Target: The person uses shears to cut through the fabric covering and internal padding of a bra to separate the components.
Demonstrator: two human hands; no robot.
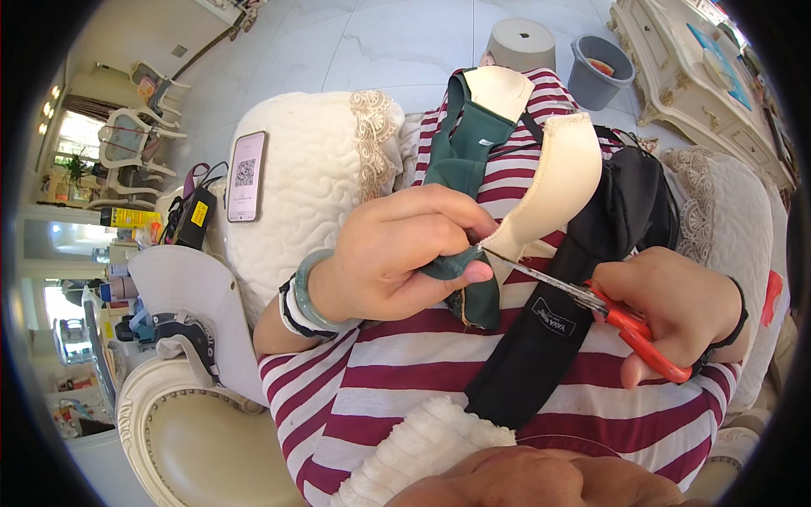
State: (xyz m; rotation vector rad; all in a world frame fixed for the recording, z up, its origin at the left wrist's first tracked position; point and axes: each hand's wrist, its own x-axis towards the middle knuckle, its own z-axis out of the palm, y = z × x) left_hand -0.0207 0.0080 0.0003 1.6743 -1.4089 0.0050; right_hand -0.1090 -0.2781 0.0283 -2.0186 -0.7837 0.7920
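Lap: red-and-white striped cloth (405, 372) carries the work; black strap piece (541, 338) lies across it.
Right hand (676, 308): fingers closed through orange scissor handles (642, 329), blades aimed left.
Left hand (397, 253): pinched shut on green garment (460, 160), holding the edge taut at the blade tips.
Cream foam cup (549, 182): soft, moulded, curled up.
Far: grey bucket (598, 72) on tile floor (380, 42).

Home living room: carved cream armchair (182, 431), ornate cabinet (676, 63), marble floor (380, 42), quilted sofa cushion (312, 177).
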